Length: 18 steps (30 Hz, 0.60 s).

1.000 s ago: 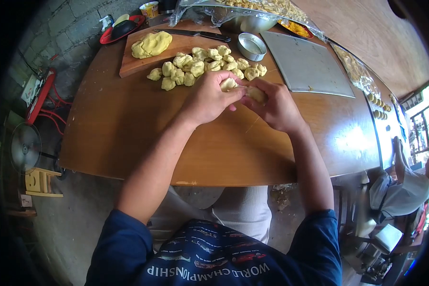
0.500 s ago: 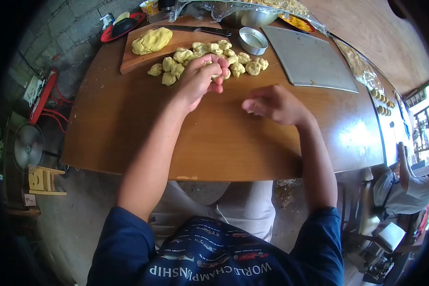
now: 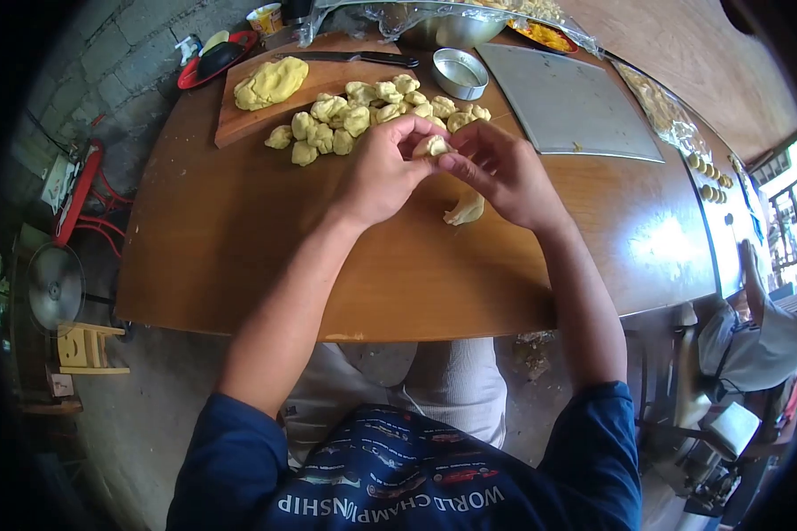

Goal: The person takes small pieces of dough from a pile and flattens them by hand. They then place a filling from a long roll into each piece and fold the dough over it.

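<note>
My left hand [image 3: 385, 173] and my right hand [image 3: 507, 173] meet over the wooden table [image 3: 239, 230]. Between their fingertips they pinch a small pale dough piece [image 3: 431, 148]. A thin, curved dough scrap [image 3: 466, 208] is just below my right hand; whether it touches the hand or the table I cannot tell. Several yellowish dough lumps [image 3: 328, 109] lie in a cluster beyond my hands. A larger dough mass [image 3: 272, 82] rests on the wooden board [image 3: 230, 121], with a knife [image 3: 363, 57] behind it.
A round metal tin [image 3: 460, 74] stands beside a flat grey tray [image 3: 567, 106]. Farther back are a metal bowl [image 3: 452, 32] and a red-rimmed plate of orange food [image 3: 547, 37]. Another person [image 3: 753, 341] sits at the far right. A fan [image 3: 56, 285] stands at the left.
My hands have come together, with the right moved up and left to meet the left. The dough piece now shows between them, and the curved scrap has come into view below.
</note>
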Motion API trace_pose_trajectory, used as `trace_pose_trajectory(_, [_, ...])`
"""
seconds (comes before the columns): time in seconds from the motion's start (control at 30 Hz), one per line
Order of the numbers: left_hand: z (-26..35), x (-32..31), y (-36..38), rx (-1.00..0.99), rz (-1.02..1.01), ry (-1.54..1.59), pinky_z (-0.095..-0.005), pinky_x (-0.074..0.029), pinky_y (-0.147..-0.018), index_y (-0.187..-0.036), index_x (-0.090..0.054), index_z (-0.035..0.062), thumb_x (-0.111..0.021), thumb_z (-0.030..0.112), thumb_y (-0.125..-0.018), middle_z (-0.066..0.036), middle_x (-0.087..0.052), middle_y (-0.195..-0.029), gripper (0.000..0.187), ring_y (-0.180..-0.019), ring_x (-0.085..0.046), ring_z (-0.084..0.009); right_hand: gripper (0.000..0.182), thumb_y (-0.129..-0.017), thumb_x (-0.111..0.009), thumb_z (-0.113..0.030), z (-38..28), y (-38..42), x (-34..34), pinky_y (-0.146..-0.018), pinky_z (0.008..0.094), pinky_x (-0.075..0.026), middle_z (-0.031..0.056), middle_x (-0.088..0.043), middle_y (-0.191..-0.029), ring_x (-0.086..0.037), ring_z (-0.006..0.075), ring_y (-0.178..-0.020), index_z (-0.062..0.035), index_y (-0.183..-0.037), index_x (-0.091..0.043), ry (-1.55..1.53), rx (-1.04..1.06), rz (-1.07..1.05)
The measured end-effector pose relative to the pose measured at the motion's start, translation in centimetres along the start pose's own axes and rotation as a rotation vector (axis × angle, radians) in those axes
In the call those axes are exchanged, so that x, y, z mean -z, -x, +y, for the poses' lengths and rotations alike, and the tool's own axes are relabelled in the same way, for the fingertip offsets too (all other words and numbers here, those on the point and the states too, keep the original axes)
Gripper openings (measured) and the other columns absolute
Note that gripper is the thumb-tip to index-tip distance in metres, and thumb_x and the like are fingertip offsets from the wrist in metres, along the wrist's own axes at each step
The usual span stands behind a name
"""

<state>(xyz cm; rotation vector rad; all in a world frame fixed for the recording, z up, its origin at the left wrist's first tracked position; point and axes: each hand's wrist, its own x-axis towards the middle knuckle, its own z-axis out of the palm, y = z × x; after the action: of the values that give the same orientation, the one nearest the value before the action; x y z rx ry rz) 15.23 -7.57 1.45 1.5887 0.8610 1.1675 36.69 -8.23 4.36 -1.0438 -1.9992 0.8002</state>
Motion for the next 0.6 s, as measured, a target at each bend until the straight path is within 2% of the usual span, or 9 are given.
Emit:
trace_pose_trajectory(0.07, [0.5, -0.5, 0.6, -0.071, 0.085, -0.242, -0.0238, -0.051, -0.074, -0.111, -0.072, 0.0018, -0.082, 0.006, -0.095, 0.003, -0.069, -0.091, 0.020, -0.082, -0.060, -0.0059, 0.040, -0.097, -0.083, -0.036, 0.2, -0.1, -0.3, -0.068, 0.0333, -0.055, 0.0093, -0.074, -0.083, -0.068, 0.0135, -0.072, 0.0006, -0.111, -0.072, -0.050, -0.029, -0.040])
trace_pose_trajectory(0.1, [1.2, -0.9, 0.9, -0.066, 0.105, -0.349, -0.0253, -0.044, -0.066, -0.101, -0.070, 0.0027, -0.083, 0.007, -0.094, 0.006, -0.057, -0.077, 0.015, -0.073, -0.049, -0.0052, 0.039, -0.098, -0.083, -0.035, 0.4, 0.0, -0.7, -0.068, 0.0324, -0.054, 0.0094, -0.073, -0.081, -0.065, 0.0109, -0.072, 0.0020, -0.107, -0.073, -0.108, -0.041, -0.041])
trace_pose_trajectory(0.2, [2.7, -1.3, 1.4, -0.053, 0.123, -0.465, -0.0261, -0.041, -0.064, -0.101, -0.070, 0.0030, -0.083, 0.010, -0.094, 0.005, -0.054, -0.075, 0.016, -0.072, -0.045, -0.0055, 0.034, -0.100, -0.080, -0.030, 0.0, -0.1, -0.4, -0.068, 0.0318, -0.054, 0.0086, -0.075, -0.082, -0.065, 0.0100, -0.074, 0.0032, -0.105, -0.074, -0.118, -0.082, -0.096])
trace_pose_trajectory(0.27, [2.8, -1.5, 1.5, -0.037, 0.112, -0.467, -0.0254, -0.044, -0.065, -0.106, -0.071, 0.0030, -0.085, 0.014, -0.094, 0.003, -0.057, -0.078, 0.021, -0.073, -0.049, -0.0054, 0.030, -0.101, -0.078, -0.026, 1.0, -0.2, -0.3, -0.069, 0.0313, -0.054, 0.0079, -0.075, -0.083, -0.065, 0.0099, -0.075, 0.0036, -0.104, -0.074, -0.144, -0.058, -0.047])
trace_pose_trajectory(0.33, [2.5, -2.6, 1.3, -0.202, 0.171, -0.112, -0.0260, -0.049, -0.067, -0.116, -0.072, 0.0022, -0.086, 0.019, -0.095, 0.002, -0.062, -0.085, 0.031, -0.077, -0.056, -0.0065, 0.027, -0.103, -0.076, -0.023, 0.9, -0.3, 0.3, -0.070, 0.0308, -0.054, 0.0072, -0.075, -0.084, -0.066, 0.0097, -0.077, 0.0040, -0.103, -0.074, -0.169, -0.043, 0.008])
trace_pose_trajectory(0.4, [2.4, -1.5, 1.3, -0.131, 0.047, -0.217, -0.0273, -0.056, -0.072, -0.124, -0.070, 0.0008, -0.083, 0.020, -0.097, -0.001, -0.068, -0.096, 0.035, -0.085, -0.063, -0.0079, 0.022, -0.104, -0.072, -0.017, 0.6, 0.0, 1.0, -0.073, 0.0306, -0.055, 0.0070, -0.077, -0.085, -0.067, 0.0111, -0.079, 0.0042, -0.103, -0.074, -0.140, -0.018, 0.012])
trace_pose_trajectory(0.47, [2.0, -1.0, 0.9, 0.076, -0.007, 0.158, -0.0285, -0.059, -0.077, -0.125, -0.070, -0.0002, -0.079, 0.019, -0.101, -0.002, -0.072, -0.101, 0.032, -0.090, -0.066, -0.0088, 0.021, -0.105, -0.072, -0.018, 1.0, -0.1, 1.0, -0.077, 0.0318, -0.056, 0.0077, -0.078, -0.087, -0.068, 0.0120, -0.080, 0.0029, -0.108, -0.076, -0.178, 0.004, -0.013])
trace_pose_trajectory(0.5, [1.8, -0.7, 0.9, 0.053, -0.013, 0.140, -0.0289, -0.061, -0.080, -0.120, -0.071, 0.0002, -0.075, 0.018, -0.104, -0.004, -0.073, -0.102, 0.024, -0.091, -0.068, -0.0095, 0.022, -0.105, -0.072, -0.019, 0.6, -0.1, 1.1, -0.077, 0.0324, -0.056, 0.0078, -0.078, -0.087, -0.069, 0.0125, -0.081, 0.0013, -0.112, -0.076, -0.117, -0.029, -0.045])
trace_pose_trajectory(0.6, [0.6, -0.1, 0.3, 0.087, -0.032, 0.030, -0.0309, -0.063, -0.085, -0.122, -0.069, 0.0015, -0.073, 0.018, -0.105, -0.004, -0.072, -0.105, 0.024, -0.097, -0.069, -0.0112, 0.025, -0.105, -0.073, -0.022, -0.1, 0.3, 1.6, -0.078, 0.0336, -0.057, 0.0079, -0.079, -0.089, -0.069, 0.0133, -0.080, -0.0015, -0.119, -0.077, 0.065, -0.045, -0.069])
